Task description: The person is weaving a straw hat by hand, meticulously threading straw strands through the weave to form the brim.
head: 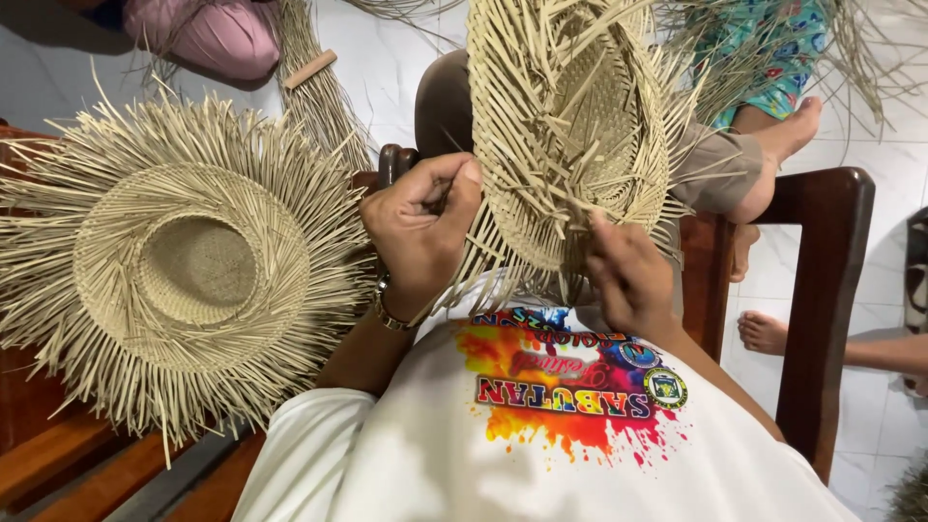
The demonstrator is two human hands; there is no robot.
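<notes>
Landmark: straw hat in work (pixel 570 126), held upright over the lap, top centre. Far left of it, a second straw hat (pixel 193 266) lies flat on the wooden bench (pixel 58 454), loose ends fanned out. Just left, left hand (pixel 420 227), fingers pinched on a straw strand at the brim. Below its lower edge, right hand (pixel 628 275), fingers curled into the strands, partly hidden by them. Right: chair arm (pixel 822 290); another person's bare feet on the tile floor (pixel 870 116).

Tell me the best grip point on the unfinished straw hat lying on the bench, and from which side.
Take the unfinished straw hat by its tightly woven brim ring, coming from above at the near edge. The crown sits sunken in the middle, and the outer loose strands are a flimsy fringe that would likely bend.
</notes>
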